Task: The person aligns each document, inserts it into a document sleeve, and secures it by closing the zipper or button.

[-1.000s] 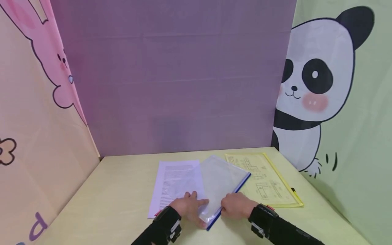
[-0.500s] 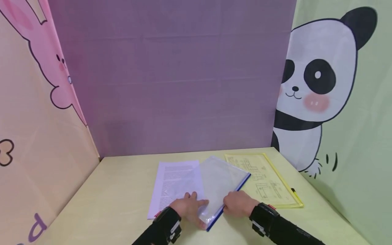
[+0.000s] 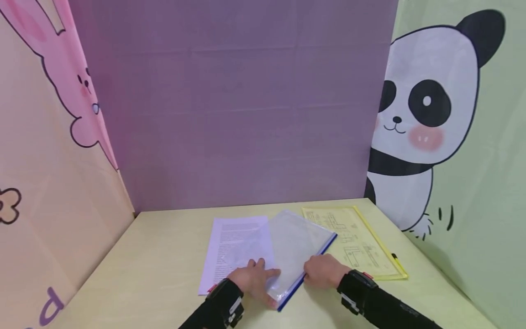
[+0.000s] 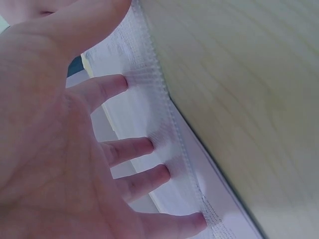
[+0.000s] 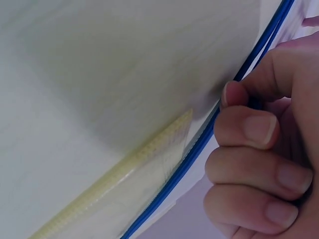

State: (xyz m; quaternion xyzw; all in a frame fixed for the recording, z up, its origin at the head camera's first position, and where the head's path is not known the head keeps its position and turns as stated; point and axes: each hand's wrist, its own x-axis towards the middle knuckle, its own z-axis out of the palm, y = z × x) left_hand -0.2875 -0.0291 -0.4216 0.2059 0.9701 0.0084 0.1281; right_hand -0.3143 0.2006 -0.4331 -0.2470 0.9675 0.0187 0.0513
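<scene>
Pinching the blue edge [image 3: 292,293] of a clear zip folder [image 3: 295,244] is what the right hand [image 3: 322,272] is up to; thumb and index finger are closed on that strip, the other fingers curled in tight beside it. The left hand [image 3: 255,281] is spread, fingers fairly straight and well apart, tips touching the near part of the folder; it isn't wrapped around anything, just laid against the plastic.

The folder itself lies at an angle on the pale wooden table [image 3: 164,256], right in front of the person; its left corner overlaps a printed sheet [image 3: 225,242], and you can see the text through the plastic; over on the right its far end sits next to a yellow folder [image 3: 355,242] with line drawings in it, and I honestly can't tell if those two touch. Behind it all hangs a plain purple backdrop [image 3: 246,114]; a cartoon panda [image 3: 427,59] decorates the right wall, a pink character [image 3: 65,68] the left one.
</scene>
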